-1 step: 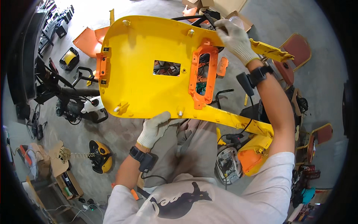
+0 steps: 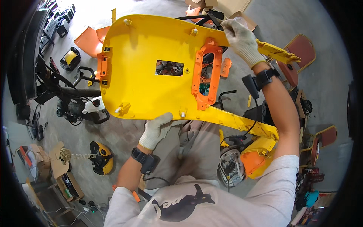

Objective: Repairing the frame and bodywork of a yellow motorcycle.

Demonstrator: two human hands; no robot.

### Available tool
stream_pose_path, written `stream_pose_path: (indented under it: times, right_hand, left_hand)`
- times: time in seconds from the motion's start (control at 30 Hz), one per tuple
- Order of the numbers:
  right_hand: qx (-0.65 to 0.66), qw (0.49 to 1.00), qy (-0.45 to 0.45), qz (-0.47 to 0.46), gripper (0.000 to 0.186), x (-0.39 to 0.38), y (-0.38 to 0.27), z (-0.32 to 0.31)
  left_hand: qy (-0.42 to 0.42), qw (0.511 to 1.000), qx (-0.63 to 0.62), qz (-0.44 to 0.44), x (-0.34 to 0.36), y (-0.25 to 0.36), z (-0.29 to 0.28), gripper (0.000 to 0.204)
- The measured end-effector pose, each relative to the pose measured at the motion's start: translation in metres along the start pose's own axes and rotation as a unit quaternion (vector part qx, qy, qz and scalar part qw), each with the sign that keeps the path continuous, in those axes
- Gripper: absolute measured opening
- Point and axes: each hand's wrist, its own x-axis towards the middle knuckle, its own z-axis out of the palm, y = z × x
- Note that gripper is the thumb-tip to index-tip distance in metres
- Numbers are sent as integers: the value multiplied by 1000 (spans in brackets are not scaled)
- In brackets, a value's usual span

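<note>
A large yellow plastic cover panel (image 2: 143,83) is held up in front of me, its inner side with clips facing me. It has a small rectangular cutout, and two long arms reach to the right. An orange plastic frame (image 2: 196,89) sits around the oblong opening between those arms. My left hand (image 2: 158,128), in a white knit glove, grips the near edge, thumb on top and the other fingers partly hidden beneath. At the far edge, where the upper arm begins, my gloved right hand (image 2: 240,39) is closed around the panel.
Around me on the floor are a black-and-yellow part (image 2: 101,158), orange shells (image 2: 90,42), a grey housing (image 2: 231,166) and an open cardboard box (image 2: 70,187). Dark machine tubing (image 2: 77,92) stands left. Chairs with reddish backs (image 2: 301,50) are at right.
The panel's right side has shifted very slightly right, and my right hand has moved a little rightward with it. My left hand keeps its place.
</note>
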Motion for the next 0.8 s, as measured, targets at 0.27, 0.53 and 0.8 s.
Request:
stream_pose_path:
  times: [0.27, 0.53, 0.8]
  right_hand:
    - [-210, 971, -101, -58, 51, -8, -31, -24]
    - [-299, 933, -200, -13, 53, 8, -27, -20]
    - [-229, 957, -180, 22, 48, 6, -15, -14]
  left_hand:
    - [-37, 999, -13, -7, -5, 1, 3, 47]
    - [-30, 1000, -1, -5, -6, -4, -10, 53]
    - [-13, 1000, 1, 11, -7, -8, -13, 46]
